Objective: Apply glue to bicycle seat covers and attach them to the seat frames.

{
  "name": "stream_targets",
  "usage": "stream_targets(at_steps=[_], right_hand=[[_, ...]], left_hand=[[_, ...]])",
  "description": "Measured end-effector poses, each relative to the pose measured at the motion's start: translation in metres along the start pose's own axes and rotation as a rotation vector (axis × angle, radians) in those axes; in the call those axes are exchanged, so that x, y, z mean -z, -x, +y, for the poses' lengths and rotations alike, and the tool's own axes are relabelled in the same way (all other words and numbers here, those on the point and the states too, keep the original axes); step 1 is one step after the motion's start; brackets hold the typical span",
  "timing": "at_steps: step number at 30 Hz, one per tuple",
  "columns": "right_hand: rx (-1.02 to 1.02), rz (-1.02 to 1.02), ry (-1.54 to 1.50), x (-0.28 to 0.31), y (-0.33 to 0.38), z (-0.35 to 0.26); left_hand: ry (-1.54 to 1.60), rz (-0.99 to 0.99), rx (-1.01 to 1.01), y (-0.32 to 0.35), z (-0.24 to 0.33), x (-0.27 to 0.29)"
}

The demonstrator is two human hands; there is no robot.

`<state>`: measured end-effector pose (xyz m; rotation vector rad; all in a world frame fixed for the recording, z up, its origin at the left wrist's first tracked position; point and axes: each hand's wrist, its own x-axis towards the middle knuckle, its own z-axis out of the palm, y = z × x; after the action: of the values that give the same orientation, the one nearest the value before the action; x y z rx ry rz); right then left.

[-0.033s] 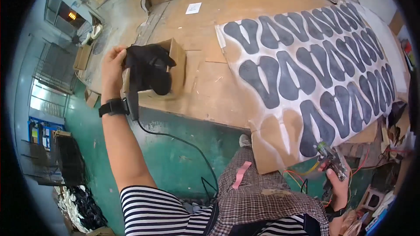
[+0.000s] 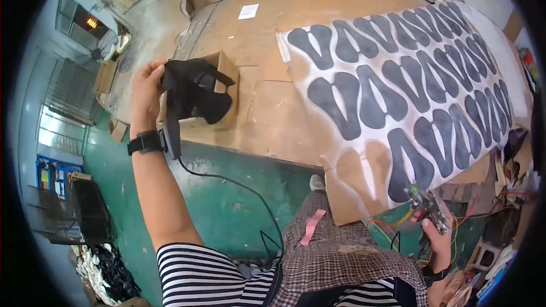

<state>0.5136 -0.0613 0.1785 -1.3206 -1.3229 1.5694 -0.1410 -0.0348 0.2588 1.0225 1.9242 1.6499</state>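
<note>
My left hand [image 2: 147, 88] grips a bundle of black cut fabric pieces [image 2: 196, 94] and holds it against a small open cardboard box [image 2: 227, 71] at the near left edge of the table. A black wrist strap [image 2: 145, 142] on that arm carries a cable [image 2: 227, 179] running down toward my body. My right hand [image 2: 441, 239] is low at the right, closed around a small metal tool [image 2: 426, 202] with red and yellow wires. The tool's tip sits at the near edge of a pale sheet [image 2: 364, 170] covered in dark U-shaped patterns [image 2: 398, 74].
The table top [image 2: 267, 108] is covered in brown cardboard, with a small white paper [image 2: 248, 11] at the back. A green floor [image 2: 227, 210] lies below the table edge. Clutter and wires crowd the lower right. A pink strip [image 2: 313, 226] lies on my checked apron.
</note>
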Motion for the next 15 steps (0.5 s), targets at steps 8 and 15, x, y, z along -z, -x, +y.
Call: stream_targets(at_steps=[8, 15], right_hand=[[0.052, -0.085, 0.035, 0.018, 0.03, 0.016], [0.055, -0.086, 0.009, 0.044, 0.055, 0.049]], left_hand=[[0.291, -0.34, 0.153, 0.072, 0.001, -0.1], [0.481, -0.295, 0.199, 0.118, -0.018, -0.202]])
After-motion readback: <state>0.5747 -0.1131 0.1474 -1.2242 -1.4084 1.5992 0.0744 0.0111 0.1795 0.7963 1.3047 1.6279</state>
